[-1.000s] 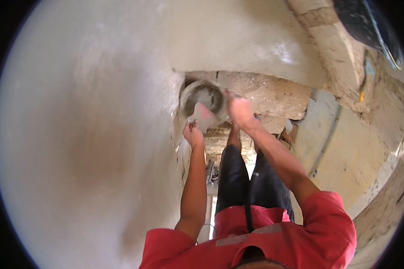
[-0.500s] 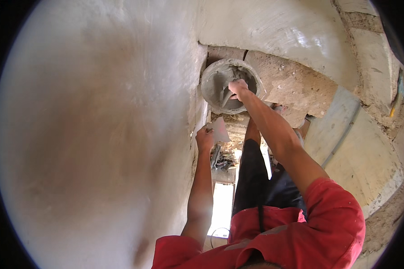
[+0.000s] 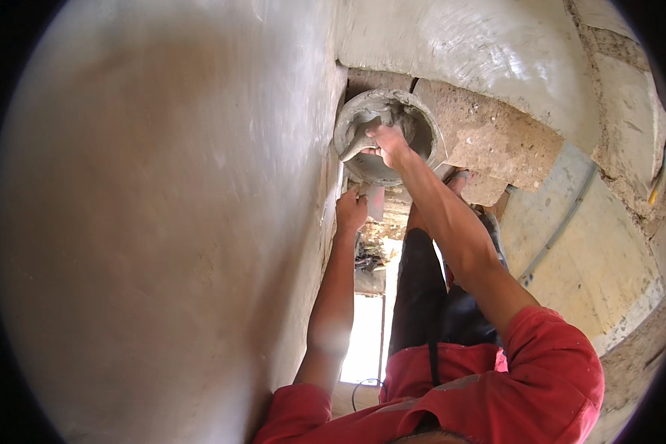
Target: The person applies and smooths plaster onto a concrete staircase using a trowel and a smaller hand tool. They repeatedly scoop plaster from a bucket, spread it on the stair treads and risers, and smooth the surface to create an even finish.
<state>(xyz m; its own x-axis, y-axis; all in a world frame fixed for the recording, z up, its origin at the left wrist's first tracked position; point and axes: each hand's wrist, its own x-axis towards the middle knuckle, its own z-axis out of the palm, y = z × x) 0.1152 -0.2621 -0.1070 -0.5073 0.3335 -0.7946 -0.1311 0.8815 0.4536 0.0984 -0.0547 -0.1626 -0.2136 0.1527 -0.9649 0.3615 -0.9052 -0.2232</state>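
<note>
A round bucket (image 3: 424, 139) crusted with grey stands beside the wall, with wet grey mortar (image 3: 405, 117) inside. My right hand (image 3: 387, 143) is over its mouth, fingers wrapped round the handle of a trowel (image 3: 357, 145). The trowel's mortar-coated blade points left, near the bucket's rim. Just below the bucket, next to the wall, my left hand (image 3: 352, 210) pinches a thin flat plate (image 3: 376, 201), greyish with a pink patch. The plate's upper edge lies close to the bucket; whether they touch, I cannot tell.
A large smooth plastered wall (image 3: 163, 222) fills the left side. Rough brownish slabs (image 3: 488, 133) lie right of the bucket, below another smooth grey surface (image 3: 466, 52). My legs (image 3: 414, 296) stand beneath. A pale board (image 3: 570, 251) with a grey strip lies at the right.
My right hand has raised the trowel from deeper in the bucket, and its blade has swung to the left rim. My left hand has moved up with the plate, closer to the bucket.
</note>
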